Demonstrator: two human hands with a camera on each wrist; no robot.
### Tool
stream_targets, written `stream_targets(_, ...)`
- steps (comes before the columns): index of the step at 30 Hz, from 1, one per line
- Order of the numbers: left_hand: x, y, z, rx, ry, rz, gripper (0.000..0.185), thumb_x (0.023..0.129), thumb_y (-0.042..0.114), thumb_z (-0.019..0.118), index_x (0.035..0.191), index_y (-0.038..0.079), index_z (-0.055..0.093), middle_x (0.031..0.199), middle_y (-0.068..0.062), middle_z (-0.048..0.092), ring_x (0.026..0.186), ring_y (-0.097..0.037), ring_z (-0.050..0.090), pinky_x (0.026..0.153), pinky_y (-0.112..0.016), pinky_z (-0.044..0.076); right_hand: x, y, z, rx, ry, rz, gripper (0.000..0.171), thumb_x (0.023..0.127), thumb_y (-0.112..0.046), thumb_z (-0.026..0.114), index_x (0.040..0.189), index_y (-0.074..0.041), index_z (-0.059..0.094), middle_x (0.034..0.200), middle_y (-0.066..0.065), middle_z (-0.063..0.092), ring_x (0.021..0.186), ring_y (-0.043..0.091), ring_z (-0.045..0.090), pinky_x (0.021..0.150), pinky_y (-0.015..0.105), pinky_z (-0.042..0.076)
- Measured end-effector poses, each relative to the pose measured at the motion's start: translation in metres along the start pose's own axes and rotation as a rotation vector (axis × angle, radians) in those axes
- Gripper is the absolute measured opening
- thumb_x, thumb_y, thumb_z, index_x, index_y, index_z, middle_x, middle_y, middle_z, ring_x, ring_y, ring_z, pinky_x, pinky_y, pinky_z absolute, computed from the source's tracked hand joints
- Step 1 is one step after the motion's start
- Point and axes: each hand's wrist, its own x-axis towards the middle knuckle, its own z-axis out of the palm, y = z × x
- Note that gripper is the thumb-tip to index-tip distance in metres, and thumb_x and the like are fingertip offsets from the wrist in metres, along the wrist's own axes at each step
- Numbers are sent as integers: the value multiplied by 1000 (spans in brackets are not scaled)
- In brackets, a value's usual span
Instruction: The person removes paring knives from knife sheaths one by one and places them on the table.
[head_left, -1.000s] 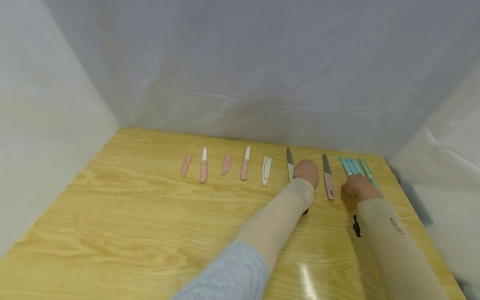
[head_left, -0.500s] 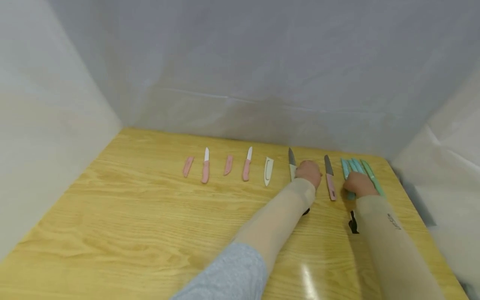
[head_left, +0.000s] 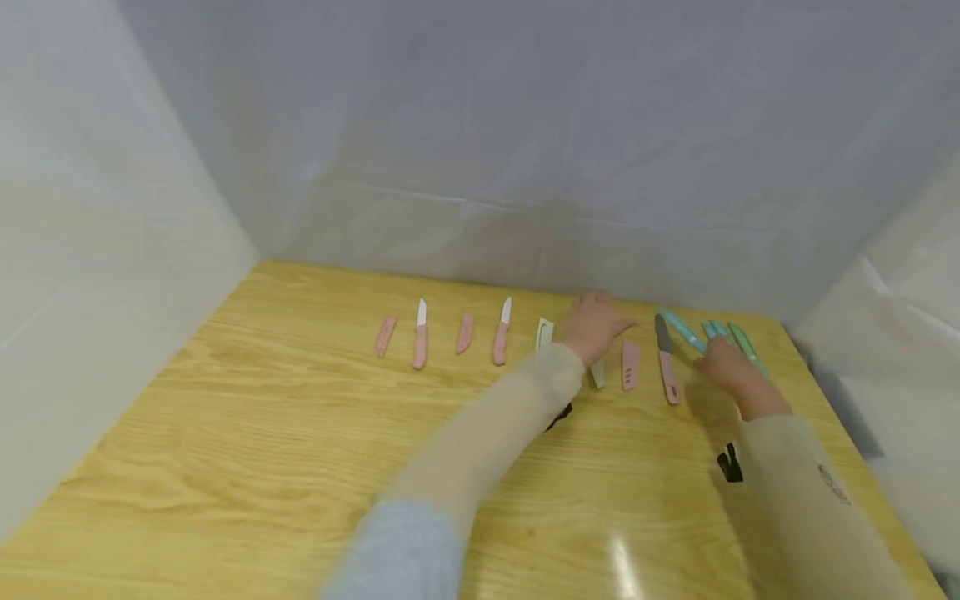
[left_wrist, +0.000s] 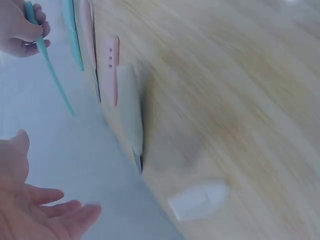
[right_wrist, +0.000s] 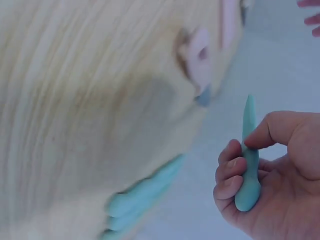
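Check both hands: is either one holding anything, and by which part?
The right hand grips a slim teal plastic knife by its rounded handle end, thumb pressed on its side. The left hand is open, holding nothing.

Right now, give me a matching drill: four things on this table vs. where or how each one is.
Things:
1. teal knife
2. left hand
3. pink sheath
4. white sheath

States:
A. lying flat just left of the dark-bladed pink-handled knife
B. held up off the table in the right hand
C. open, fingers spread, holding nothing
D. lying on the table just left of the left wrist

Pairs: 1-B, 2-C, 3-A, 4-D
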Motion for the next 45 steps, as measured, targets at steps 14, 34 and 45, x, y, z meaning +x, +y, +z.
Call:
stream_targets(14, -47, -69, -31, 59, -72, 164, 89, 93, 65, 40, 156, 14, 4, 163, -7, 0, 150, -29, -5, 119, -53, 6, -78, -132, 0, -26, 107, -219, 26, 105, -17, 42, 110, 8, 48, 67, 8, 46, 54, 16, 39, 51, 29, 34)
stream_targets(34, -104, -84, -31, 280, -74, 429, 82, 95, 62, 40, 154, 9, 21, 160, -6, 23, 149, -27, 17, 118, -54, 15, -100, -171, 37, -78, 221, -504, 15, 98, -16, 56, 98, -2, 57, 69, -1, 54, 54, 8, 42, 50, 23, 36)
stream_targets(45, -113, -87, -26, 188, -122, 501, 48, 102, 44, 41, 132, 10, 53, 113, -1, 67, 98, -11, 63, 76, -20, 52, -108, -178, 46, -104, 200, -555, 16, 98, -20, 57, 99, -5, 59, 76, -2, 59, 59, 4, 44, 54, 21, 38)
